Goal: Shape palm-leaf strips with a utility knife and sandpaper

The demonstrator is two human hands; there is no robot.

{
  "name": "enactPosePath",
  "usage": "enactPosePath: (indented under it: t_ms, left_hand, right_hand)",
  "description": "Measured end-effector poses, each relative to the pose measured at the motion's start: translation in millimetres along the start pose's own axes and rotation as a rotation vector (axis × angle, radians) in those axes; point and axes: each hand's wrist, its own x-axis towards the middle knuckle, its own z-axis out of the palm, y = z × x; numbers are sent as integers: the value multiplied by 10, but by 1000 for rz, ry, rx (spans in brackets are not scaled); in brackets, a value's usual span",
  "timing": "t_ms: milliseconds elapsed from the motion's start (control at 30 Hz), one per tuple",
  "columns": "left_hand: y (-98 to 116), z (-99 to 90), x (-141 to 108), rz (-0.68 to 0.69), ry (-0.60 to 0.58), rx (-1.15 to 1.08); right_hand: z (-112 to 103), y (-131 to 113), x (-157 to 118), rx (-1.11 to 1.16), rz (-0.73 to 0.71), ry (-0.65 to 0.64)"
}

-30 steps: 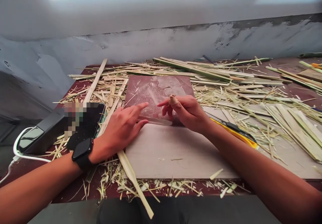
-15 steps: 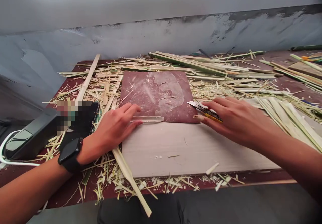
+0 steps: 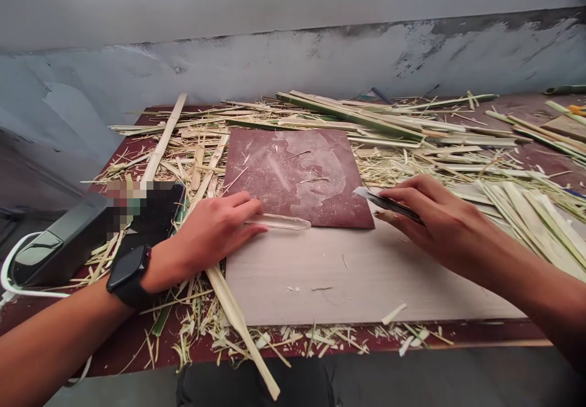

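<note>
My left hand (image 3: 224, 224) is closed in a pinch on one end of a thin, pale bamboo strip (image 3: 288, 222). The strip's rounded free end points right, over the near edge of a dark red sheet (image 3: 256, 169). Beyond that tip, my right hand (image 3: 439, 212) grips a utility knife (image 3: 396, 205) with its blade out. The blade points left, above the sheet's right edge, apart from the strip. Beneath the sheet's near part lies a pale wooden board (image 3: 293, 297). My right fingers partly hide the knife's handle.
Bamboo shavings (image 3: 201, 327) and split green strips (image 3: 352, 114) litter the dark red table. A long bamboo slat (image 3: 242, 327) overhangs the front edge. At left are a phone (image 3: 160, 208) and a black device (image 3: 59, 242) with a white cable. Peeled strips (image 3: 531, 218) lie at right.
The strip in my left hand has come slightly nearer to me. The knife has turned in my right hand, so its yellow side no longer shows. The view has shifted a little.
</note>
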Motion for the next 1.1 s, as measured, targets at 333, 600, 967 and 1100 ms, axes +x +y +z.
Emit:
enactPosePath:
  t_ms: [333,600,967,1100]
  left_hand:
    - [-46,-69,20,245,11,92]
    - [-99,-95,36,231,72,49]
    - [-62,-97,67,223,28,-96]
    - [-57,-87,83,204,7,-183]
  right_hand:
    - [138,-458,978,112,-539,-20]
    - [305,-386,1105,-16,-579,-30]
    - [317,-348,1069,-65,-625,42]
    - [332,-311,1055,-44,-638,74]
